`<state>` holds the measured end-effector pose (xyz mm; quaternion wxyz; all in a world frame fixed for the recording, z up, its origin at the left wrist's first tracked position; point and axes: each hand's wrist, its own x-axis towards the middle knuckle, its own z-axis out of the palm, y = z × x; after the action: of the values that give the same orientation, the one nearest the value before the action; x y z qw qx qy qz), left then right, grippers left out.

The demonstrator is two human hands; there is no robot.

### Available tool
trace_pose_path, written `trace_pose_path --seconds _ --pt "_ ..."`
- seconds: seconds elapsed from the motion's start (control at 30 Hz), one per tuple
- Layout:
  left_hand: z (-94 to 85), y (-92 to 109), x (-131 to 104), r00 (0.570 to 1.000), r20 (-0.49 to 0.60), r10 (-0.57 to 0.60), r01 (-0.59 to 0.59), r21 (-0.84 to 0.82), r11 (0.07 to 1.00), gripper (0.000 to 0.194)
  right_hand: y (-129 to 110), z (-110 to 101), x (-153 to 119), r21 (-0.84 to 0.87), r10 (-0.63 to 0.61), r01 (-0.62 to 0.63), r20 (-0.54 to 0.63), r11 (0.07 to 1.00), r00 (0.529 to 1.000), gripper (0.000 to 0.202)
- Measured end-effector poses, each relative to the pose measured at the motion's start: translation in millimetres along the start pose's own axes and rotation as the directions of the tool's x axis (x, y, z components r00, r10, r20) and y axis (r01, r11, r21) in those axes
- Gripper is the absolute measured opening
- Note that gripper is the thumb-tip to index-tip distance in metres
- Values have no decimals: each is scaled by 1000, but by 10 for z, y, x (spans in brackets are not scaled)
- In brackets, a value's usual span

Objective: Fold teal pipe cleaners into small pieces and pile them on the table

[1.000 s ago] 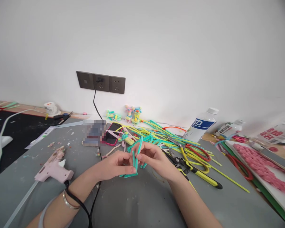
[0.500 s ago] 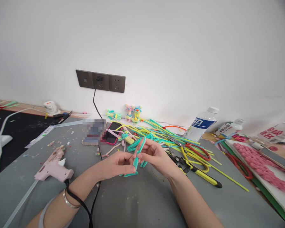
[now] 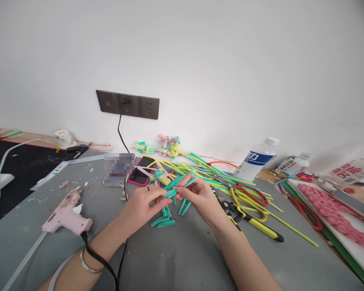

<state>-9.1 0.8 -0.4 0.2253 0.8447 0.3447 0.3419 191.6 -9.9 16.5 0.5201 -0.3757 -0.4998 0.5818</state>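
Note:
Between my two hands is a teal pipe cleaner (image 3: 171,194), bent and held roughly level above the table. My left hand (image 3: 145,204) pinches its left part between thumb and forefinger. My right hand (image 3: 198,196) grips the other end, thumb and fingers closed, the tip poking out above. Short folded teal pipe-cleaner pieces (image 3: 163,222) lie on the grey table just below my hands, and more stand close to my right fingers. Behind them rests a small yellow and teal pipe-cleaner figure (image 3: 161,177).
A pink glue gun (image 3: 67,218) with a black cord lies left. Scissors (image 3: 251,194), yellow-handled pliers (image 3: 262,226) and a pile of yellow and teal pipe cleaners (image 3: 200,165) lie right, near a bottle (image 3: 256,159). A phone (image 3: 142,171) and finished figures (image 3: 173,146) sit behind.
The teal pipe cleaner has turned from nearly upright to roughly level. My left hand has shifted slightly up, and folded teal pieces on the table now show below it.

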Motion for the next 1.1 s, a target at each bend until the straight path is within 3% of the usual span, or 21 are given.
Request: trace_pose_path --seconds 0.13,0.47,0.73,1.1 --pt "-11 -30 -4 995 -80 60 -53 84 995 31 31 -2 -3 6 18 -18 -16 1000 1000 31" --pt "-25 -34 20 980 -99 172 -161 112 981 51 38 4 -6 29 41 -40 -17 999 999 31" --pt "-29 -70 2 962 -100 254 -234 178 956 45 24 -21 -22 -18 108 -109 -11 994 994 30" --pt "-50 -72 -39 990 -19 141 -139 82 987 36 2 -14 5 -4 98 -98 -18 995 995 33"
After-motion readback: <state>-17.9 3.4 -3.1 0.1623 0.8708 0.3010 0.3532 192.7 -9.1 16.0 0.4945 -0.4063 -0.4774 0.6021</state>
